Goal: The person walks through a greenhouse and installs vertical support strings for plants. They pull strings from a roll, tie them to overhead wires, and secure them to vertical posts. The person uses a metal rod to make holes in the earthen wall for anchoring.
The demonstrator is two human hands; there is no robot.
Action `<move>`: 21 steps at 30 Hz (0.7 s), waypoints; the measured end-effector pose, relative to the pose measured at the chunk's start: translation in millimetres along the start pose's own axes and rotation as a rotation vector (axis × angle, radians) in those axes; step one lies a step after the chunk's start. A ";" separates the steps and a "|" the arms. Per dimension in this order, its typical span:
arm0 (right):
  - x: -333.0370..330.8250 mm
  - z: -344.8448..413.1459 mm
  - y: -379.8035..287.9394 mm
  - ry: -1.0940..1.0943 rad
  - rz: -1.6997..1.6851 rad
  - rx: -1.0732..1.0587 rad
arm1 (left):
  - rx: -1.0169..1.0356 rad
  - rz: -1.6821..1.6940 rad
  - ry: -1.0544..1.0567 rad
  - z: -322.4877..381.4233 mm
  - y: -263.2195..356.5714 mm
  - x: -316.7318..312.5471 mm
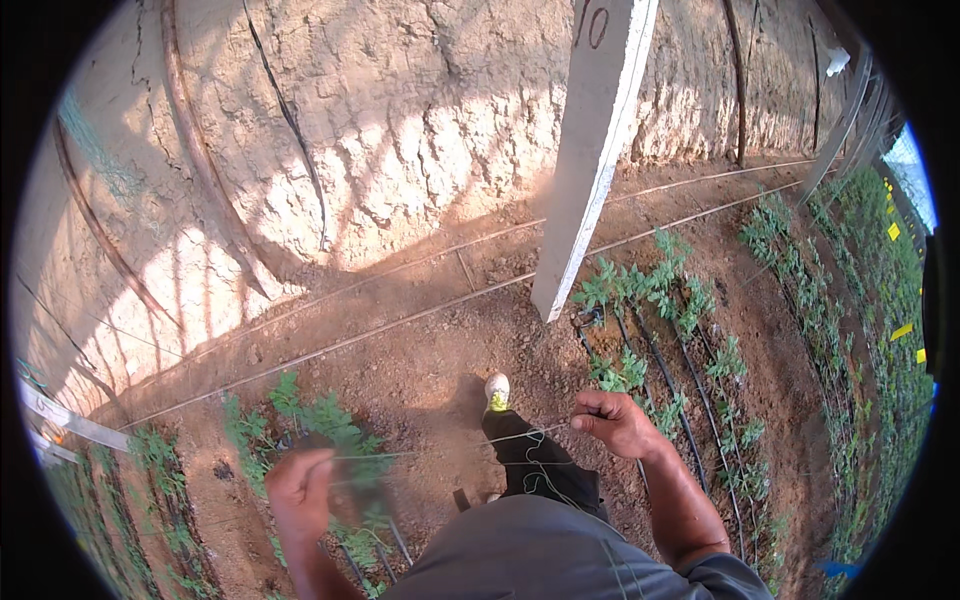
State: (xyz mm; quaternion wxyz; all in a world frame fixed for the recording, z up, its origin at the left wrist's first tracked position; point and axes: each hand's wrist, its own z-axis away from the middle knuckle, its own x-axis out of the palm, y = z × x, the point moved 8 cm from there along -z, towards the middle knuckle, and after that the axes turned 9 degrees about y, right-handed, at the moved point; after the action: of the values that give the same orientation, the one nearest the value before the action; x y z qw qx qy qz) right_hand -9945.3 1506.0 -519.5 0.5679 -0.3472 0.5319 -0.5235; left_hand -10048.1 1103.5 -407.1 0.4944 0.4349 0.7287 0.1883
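Note:
A thin pale string [450, 448] stretches between my two hands in front of my dark trousers. My left hand [300, 484], slightly blurred, is closed on its left end above leafy green plants [337, 420]. Thumb and bent fingers of my right hand [615, 424] pinch the other end, beside the plant row on the right. Loose loops of the string hang below the taut length, near my grey shirt [517, 547]. Part of the string is too fine to follow.
A pale concrete post [592, 150] bearing a painted number stands ahead. Behind it rises a cracked earth wall [360, 112] with wooden poles [195, 142] against it. Two long rails or pipes [360, 337] run along its foot. Black drip lines [660, 360] lie among the right-hand plants [652, 277].

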 end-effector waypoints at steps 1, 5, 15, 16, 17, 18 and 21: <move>-7.0 -33.3 1.1 0.017 0.029 -0.040 | -0.048 -0.035 0.029 -26.1 -21.0 5.3; -29.0 -180.4 21.1 0.034 -0.062 0.024 | -0.093 -0.114 0.240 -151.4 -70.3 22.3; -103.0 -456.1 -79.2 0.163 -0.007 -0.007 | -0.086 -0.304 0.553 -415.7 -126.9 2.8; -114.3 -471.4 -82.1 0.231 -0.099 -0.010 | -0.108 -0.316 0.587 -437.5 -132.2 7.0; -120.4 -487.1 -66.2 0.213 -0.149 0.071 | -0.129 -0.324 0.619 -456.5 -137.9 10.8; -125.6 -502.9 -79.8 0.151 -0.086 0.059 | -0.147 -0.329 0.658 -471.9 -144.5 16.2; -138.2 -550.6 -103.0 0.188 0.018 -0.042 | -0.196 -0.152 0.544 -538.5 -160.5 76.6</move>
State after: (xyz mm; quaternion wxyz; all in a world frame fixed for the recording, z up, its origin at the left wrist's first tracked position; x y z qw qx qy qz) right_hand -10485.5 1707.0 -494.6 0.5126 -0.3036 0.5968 -0.5374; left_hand -10606.3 1161.7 -325.7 0.3332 0.2626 0.8434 0.3297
